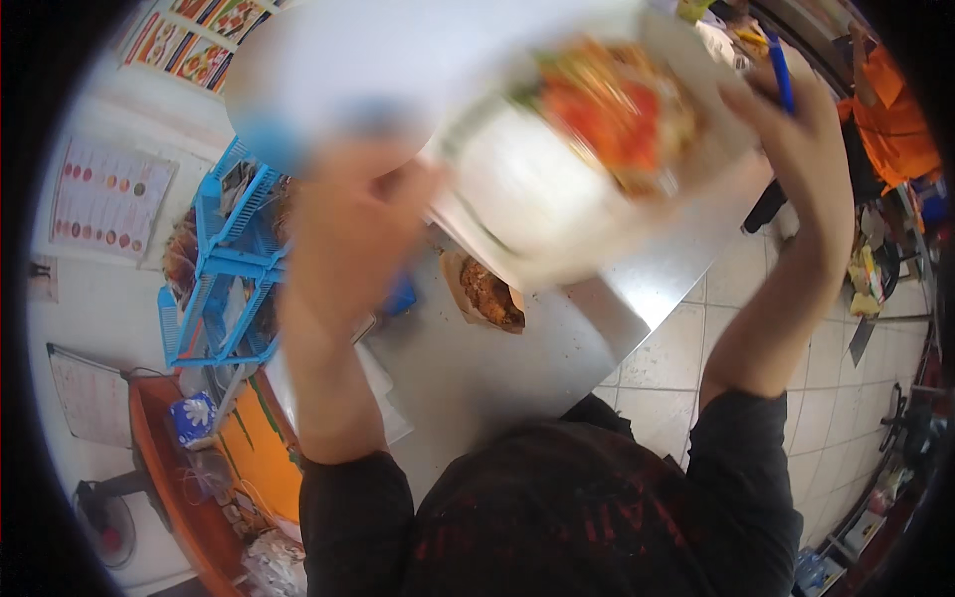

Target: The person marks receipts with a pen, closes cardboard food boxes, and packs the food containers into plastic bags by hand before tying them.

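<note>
A white plate (537, 186) with a dark green rim line is raised close to the camera and blurred. On its far right part lies food with red and orange pieces (597, 112), partly on brown paper. My right hand (776, 112) is at the paper's and plate's right side, with a blue pen-like thing by its fingers. My left hand (365, 201) is at the plate's left side, beside a large blurred white object (373, 60) with blue parts; what exactly it grips is unclear. Below the plate, a browned piece of food (489, 295) sits in brown paper on the steel table (537, 366).
A blue plastic rack (231, 265) with packets stands at the left by the wall. Nearer are an orange-brown tray (160, 463) and a blue packet (192, 419). An orange garment (891, 119) shows at the upper right, above the tiled floor (664, 366).
</note>
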`<state>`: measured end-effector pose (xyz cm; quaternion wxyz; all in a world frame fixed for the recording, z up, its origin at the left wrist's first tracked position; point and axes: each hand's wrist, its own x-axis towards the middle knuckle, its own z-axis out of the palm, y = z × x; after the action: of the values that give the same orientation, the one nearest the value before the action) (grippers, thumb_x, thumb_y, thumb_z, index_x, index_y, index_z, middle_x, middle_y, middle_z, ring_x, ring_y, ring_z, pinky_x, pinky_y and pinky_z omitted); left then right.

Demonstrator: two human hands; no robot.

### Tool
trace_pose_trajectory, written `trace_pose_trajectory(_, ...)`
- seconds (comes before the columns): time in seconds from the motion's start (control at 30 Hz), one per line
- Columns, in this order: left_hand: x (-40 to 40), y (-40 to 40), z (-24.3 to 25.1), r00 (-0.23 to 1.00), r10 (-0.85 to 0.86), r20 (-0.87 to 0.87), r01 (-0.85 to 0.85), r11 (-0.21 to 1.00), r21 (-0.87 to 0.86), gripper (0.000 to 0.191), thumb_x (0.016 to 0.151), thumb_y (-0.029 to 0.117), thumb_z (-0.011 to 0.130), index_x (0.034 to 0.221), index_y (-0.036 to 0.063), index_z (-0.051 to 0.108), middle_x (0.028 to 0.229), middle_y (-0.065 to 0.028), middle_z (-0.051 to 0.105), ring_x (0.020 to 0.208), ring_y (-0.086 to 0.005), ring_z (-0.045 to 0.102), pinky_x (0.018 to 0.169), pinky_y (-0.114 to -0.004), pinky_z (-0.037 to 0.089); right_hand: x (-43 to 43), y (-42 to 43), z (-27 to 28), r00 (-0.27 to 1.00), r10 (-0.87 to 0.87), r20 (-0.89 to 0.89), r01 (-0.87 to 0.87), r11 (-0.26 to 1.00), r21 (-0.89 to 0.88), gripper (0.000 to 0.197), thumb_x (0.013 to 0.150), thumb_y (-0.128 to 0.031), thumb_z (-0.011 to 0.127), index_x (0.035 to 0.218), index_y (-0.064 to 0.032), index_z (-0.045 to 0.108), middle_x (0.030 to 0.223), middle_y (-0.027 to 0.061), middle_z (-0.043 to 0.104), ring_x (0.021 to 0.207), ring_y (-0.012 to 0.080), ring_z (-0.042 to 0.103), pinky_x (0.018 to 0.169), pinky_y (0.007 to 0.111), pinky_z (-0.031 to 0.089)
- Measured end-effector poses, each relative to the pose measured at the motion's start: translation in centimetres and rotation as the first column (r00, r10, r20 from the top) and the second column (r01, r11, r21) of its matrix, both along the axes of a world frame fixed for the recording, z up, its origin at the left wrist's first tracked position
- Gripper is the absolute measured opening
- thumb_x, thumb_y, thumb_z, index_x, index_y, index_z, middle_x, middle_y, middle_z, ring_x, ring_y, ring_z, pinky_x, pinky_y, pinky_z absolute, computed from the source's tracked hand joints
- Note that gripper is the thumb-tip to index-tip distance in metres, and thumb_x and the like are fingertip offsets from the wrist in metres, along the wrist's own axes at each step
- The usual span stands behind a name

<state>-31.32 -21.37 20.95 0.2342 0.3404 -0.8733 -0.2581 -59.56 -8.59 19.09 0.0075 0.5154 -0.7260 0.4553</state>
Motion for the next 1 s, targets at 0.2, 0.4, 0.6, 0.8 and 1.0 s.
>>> trace_pose_trajectory(0.2, -0.5, 10.8, -16.7, 0.98, -0.089, 0.177, 0.058, 0.984, 0.169, 0.019, 0.08, 0.016, 0.054, 0.072, -0.0016, 0.055, 0.074, -0.018, 0.053, 0.072, -0.0357, 0.056, 0.065, -0.045, 0.045, 2.2, 7.8, -17.0, 0.983, -0.185, 0.023, 0.173, 0.953, 0.248, 0.015, 0.073, -0.013, 0.065, 0.075, 0.0014, 0.06, 0.067, 0.0181, 0.055, 0.061, 0.0304, 0.053, 0.057, 0.038, 0.038)
trace_pose_trajectory(0.4, -0.5, 9.6, -16.1, 0.922, -0.274, 0.272, 0.14, 0.894, 0.426, 0.023, 0.083, 0.018, 0.052, 0.072, -0.0009, 0.058, 0.075, -0.0166, 0.053, 0.069, -0.0325, 0.057, 0.063, -0.043, 0.044, 6.3, 10.2, -28.2, 0.956, -0.28, 0.083, 0.269, 0.955, 0.125, 0.009, 0.075, -0.005, 0.06, 0.079, 0.0027, 0.06, 0.063, 0.0141, 0.054, 0.056, 0.0206, 0.05, 0.053, 0.033, 0.039)
trace_pose_trajectory(0.6, -4.9, -6.3, -13.4, 0.985, -0.163, 0.055, 0.124, 0.895, 0.428, 0.028, 0.08, 0.028, 0.057, 0.078, 0.0008, 0.065, 0.079, -0.0146, 0.058, 0.077, -0.0242, 0.057, 0.064, -0.035, 0.043, 7.0, 9.0, -26.9, 0.898, -0.371, 0.236, 0.322, 0.92, 0.222, 0.013, 0.074, -0.002, 0.058, 0.084, 0.0047, 0.061, 0.064, 0.0154, 0.056, 0.056, 0.0218, 0.053, 0.054, 0.032, 0.041)
trace_pose_trajectory(0.8, -5.8, -7.6, -18.9, 0.983, -0.115, -0.146, 0.177, 0.822, 0.542, 0.019, 0.073, 0.014, 0.063, 0.088, 0.0029, 0.066, 0.085, -0.01, 0.062, 0.084, -0.0191, 0.057, 0.076, -0.029, 0.044, 6.9, 7.9, -26.7, 0.921, -0.338, 0.194, 0.303, 0.934, 0.189, 0.022, 0.076, -0.008, 0.062, 0.095, 0.0029, 0.059, 0.083, 0.0147, 0.059, 0.068, 0.0187, 0.055, 0.057, 0.029, 0.042)
trace_pose_trajectory(1.0, 7.6, -0.4, 0.5, 0.719, -0.695, -0.001, 0.686, 0.709, 0.162, 0.035, 0.07, -0.003, 0.058, 0.103, 0.0014, 0.045, 0.088, -0.012, 0.058, 0.084, -0.023, 0.059, 0.071, -0.031, 0.046, 10.3, 5.0, -14.2, 0.868, 0.091, 0.489, 0.035, 0.97, -0.242, 0.043, 0.076, -0.018, 0.067, 0.111, -0.0004, 0.05, 0.11, 0.0079, 0.049, 0.089, 0.0127, 0.046, 0.073, 0.025, 0.038)
